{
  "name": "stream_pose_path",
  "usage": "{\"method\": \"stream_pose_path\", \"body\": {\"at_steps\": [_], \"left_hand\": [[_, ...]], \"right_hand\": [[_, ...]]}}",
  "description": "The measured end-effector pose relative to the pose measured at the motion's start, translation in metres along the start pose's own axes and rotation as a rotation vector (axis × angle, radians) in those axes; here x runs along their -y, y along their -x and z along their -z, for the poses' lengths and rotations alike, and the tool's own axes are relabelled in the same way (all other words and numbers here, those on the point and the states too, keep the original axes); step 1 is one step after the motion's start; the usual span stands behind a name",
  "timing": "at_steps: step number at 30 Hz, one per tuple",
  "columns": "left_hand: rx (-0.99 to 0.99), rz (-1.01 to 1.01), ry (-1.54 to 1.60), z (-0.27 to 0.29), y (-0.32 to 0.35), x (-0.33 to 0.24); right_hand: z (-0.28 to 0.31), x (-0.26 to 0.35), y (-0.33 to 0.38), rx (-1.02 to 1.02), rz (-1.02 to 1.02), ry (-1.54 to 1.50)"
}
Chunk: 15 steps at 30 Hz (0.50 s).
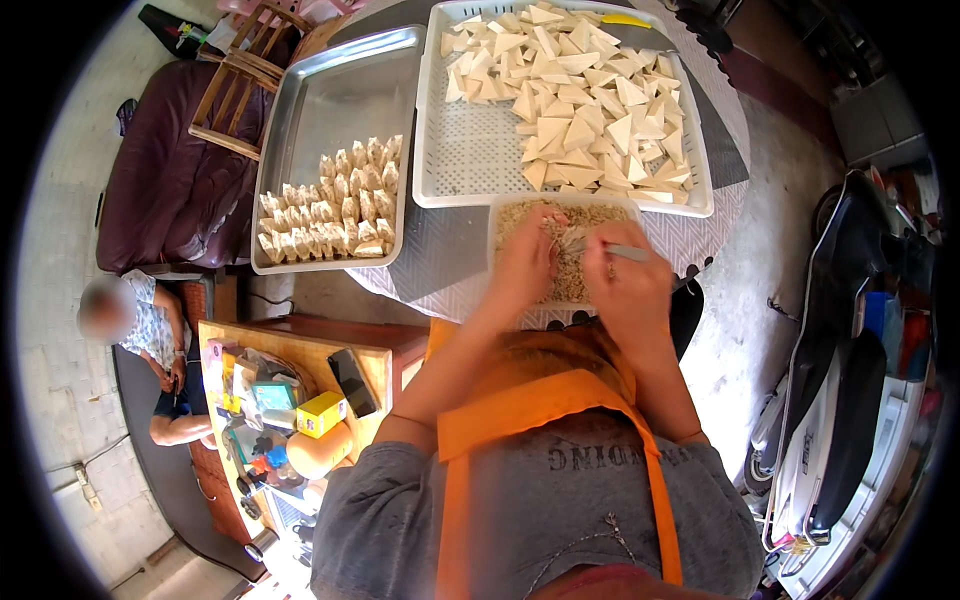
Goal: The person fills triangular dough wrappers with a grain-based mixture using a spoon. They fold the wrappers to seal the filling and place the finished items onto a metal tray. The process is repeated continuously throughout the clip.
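Note:
Both hands are over a white rectangular tub (494,232) of crumbly tan filling (572,290). My right hand (630,278) is closed around a metal utensil (628,252) with a flat grey handle; its working end is hidden. My left hand (522,258) is closed at the tub's left side, its fingertips down by the filling. A pale piece shows faintly between the hands, too blurred to name. Just beyond, a white perforated tray (470,150) holds many pale tofu triangles (580,100). To the left, a metal tray (340,85) carries rows of filled triangles (335,205).
A yellow-handled knife (628,20) lies at the perforated tray's far edge. On the left, a wooden table (375,375) bears a phone (352,380), a yellow box (321,413) and clutter. A person (150,330) sits beyond it. A scooter (825,400) stands at right.

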<state>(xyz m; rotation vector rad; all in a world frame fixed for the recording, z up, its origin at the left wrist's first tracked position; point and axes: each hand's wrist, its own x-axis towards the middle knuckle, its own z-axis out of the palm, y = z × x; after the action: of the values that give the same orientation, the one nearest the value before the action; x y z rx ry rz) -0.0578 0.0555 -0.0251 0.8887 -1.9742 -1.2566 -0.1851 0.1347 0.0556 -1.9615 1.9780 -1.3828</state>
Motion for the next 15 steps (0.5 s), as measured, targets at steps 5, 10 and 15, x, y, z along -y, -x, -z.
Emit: {"method": "stream_pose_path", "body": {"at_steps": [5,10,15], "left_hand": [[0.071,0.511,1.093,0.015,-0.001,-0.019],[0.129,0.494,1.046,0.010,0.000,-0.025],[0.210,0.480,1.157,0.007,0.003,-0.001]], "right_hand": [[0.015,-0.025,0.003,-0.060,-0.319,-0.225],[0.007,-0.043,0.021,-0.098,-0.527,-0.524],[0.004,-0.051,0.035,-0.104,-0.573,-0.613]]}}
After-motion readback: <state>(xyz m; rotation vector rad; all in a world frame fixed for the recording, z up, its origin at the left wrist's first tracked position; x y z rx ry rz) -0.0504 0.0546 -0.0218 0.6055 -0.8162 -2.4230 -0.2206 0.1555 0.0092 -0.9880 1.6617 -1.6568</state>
